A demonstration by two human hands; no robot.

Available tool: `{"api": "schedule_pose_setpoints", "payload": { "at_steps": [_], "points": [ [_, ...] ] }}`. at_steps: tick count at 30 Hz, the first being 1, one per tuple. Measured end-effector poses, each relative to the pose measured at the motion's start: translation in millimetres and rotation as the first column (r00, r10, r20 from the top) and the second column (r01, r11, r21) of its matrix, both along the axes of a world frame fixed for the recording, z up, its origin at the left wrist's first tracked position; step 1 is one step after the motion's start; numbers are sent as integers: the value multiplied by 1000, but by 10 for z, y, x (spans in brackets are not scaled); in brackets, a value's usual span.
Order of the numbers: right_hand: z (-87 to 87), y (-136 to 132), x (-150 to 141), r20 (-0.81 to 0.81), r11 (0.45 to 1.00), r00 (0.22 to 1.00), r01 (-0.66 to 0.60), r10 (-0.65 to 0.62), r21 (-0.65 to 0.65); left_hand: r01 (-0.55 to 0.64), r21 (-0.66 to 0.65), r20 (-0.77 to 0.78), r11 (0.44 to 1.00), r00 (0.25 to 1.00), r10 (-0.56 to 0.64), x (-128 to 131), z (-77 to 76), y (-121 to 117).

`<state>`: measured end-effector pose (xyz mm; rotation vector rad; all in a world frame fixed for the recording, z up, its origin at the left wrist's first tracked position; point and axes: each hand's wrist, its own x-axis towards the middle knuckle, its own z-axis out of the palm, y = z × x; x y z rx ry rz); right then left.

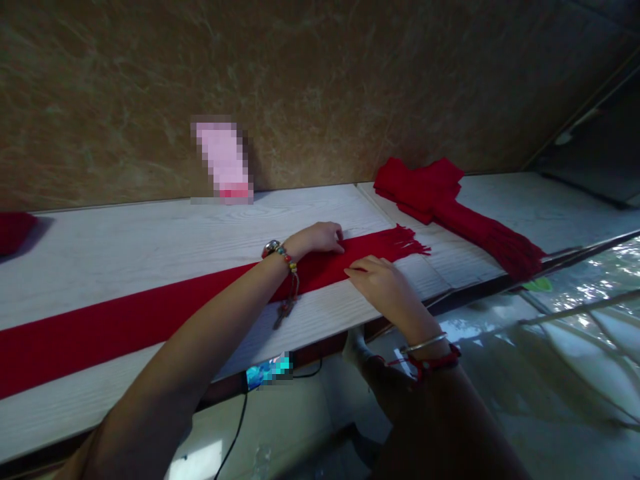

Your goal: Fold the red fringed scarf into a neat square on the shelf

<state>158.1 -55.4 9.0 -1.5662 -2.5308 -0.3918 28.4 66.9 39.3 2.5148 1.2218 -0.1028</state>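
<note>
A long red scarf (165, 312) lies flat along the pale wood-grain tabletop, running from the left edge of the view to its fringed end near the middle. My left hand (320, 239) reaches across it, fingers curled down on the far edge a little short of the fringe. On the near edge, my right hand (377, 283) has thumb and fingertips pinched together at the cloth. A watch-like piece and a beaded bracelet circle my left wrist. Just right of the fringe sits a second red scarf (425, 190), bunched up, its own tassels trailing toward the table's front edge.
A brown marbled wall (320, 93) rises behind the table (125, 240). A blurred pink packet (225, 160) leans against it. Another red cloth (15, 232) lies at the far left. Below the front edge are a lit screen (267, 372), a dark cable (235, 433) and the shiny floor.
</note>
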Motion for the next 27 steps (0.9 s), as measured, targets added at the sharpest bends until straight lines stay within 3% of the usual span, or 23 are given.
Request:
{"api": "schedule_pose_setpoints", "payload": {
  "at_steps": [8, 15, 27],
  "points": [
    [-50, 42, 18, -18, 997, 999, -42, 44, 62, -26, -187, -61, 982, 998, 15, -80, 118, 21],
    [-82, 52, 28, -41, 996, 998, -45, 48, 71, -75, -173, -86, 982, 994, 61, -117, 228, -37],
    [-95, 45, 56, -59, 993, 995, -82, 87, 83, -107, -151, -37, 983, 994, 102, -85, 161, -43]
  ]
}}
